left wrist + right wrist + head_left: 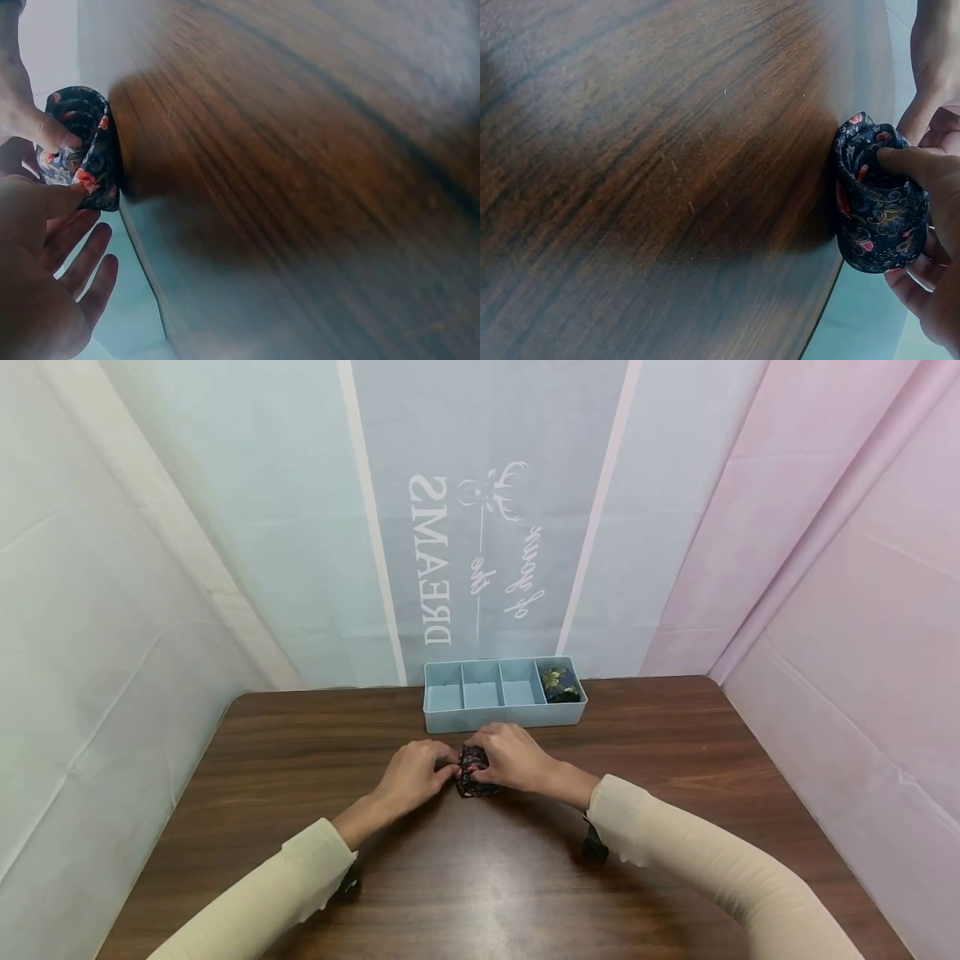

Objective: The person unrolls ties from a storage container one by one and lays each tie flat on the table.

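We are seeing the patterned cloth [881, 214] on the near side of the tray [540, 714], loosely rolled, the left hand [411, 778] pinching its edge and the right hand [516, 760] gripping it, thumb inside. For neat rolling, we are judging that even thumb pressure should be drawing each layer snug. The right wrist view is exposing coiled layers that hands are mostly covering in the head view, which is adding a floral bundle [558, 681] in the tray's right-end compartment.

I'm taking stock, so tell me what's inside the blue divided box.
The blue divided box has a dark floral bundle in its rightmost compartment, covering whatever lies beneath. The other three show only blue floor and walls; the front wall hides their near edges.
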{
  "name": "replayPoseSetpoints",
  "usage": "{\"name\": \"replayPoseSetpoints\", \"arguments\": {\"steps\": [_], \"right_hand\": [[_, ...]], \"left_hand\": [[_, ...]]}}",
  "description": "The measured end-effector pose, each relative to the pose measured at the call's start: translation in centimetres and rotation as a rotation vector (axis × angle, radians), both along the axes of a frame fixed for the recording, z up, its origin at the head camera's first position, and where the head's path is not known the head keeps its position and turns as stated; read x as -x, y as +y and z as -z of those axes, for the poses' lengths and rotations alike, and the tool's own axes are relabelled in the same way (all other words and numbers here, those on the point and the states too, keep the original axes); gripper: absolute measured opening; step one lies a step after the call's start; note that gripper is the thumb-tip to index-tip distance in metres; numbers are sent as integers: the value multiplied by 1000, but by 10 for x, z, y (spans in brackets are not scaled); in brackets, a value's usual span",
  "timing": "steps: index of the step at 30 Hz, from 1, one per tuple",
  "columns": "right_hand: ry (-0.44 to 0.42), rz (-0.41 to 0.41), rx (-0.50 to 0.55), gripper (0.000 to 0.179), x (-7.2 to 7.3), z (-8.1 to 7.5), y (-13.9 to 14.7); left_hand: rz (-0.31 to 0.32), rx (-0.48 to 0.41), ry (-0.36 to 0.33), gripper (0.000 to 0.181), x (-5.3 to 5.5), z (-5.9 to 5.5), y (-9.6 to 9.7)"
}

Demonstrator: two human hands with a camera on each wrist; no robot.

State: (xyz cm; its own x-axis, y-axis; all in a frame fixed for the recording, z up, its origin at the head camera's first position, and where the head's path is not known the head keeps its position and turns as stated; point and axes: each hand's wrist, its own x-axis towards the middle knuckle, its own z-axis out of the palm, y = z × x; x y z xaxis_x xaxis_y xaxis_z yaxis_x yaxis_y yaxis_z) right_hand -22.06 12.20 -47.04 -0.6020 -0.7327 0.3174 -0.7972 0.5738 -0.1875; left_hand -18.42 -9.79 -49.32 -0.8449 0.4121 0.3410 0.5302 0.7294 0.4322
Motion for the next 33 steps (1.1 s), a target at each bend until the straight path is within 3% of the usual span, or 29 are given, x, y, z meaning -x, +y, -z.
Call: {"name": "replayPoseSetpoints", "arguments": {"steps": [14,23,28,33], "right_hand": [[-27,4,-1,43,1,-2,2],[-31,0,-11,42,1,-3,2],[-22,-6,-4,41,0,-2,2],[-14,-9,2,40,-1,0,2]], "left_hand": [[16,39,-15,3,4,-1,-5],[9,-12,-65,11,3,-1,-1],[28,-3,-20,5,4,0,2],[44,-3,30,10,5,2,1]]}}
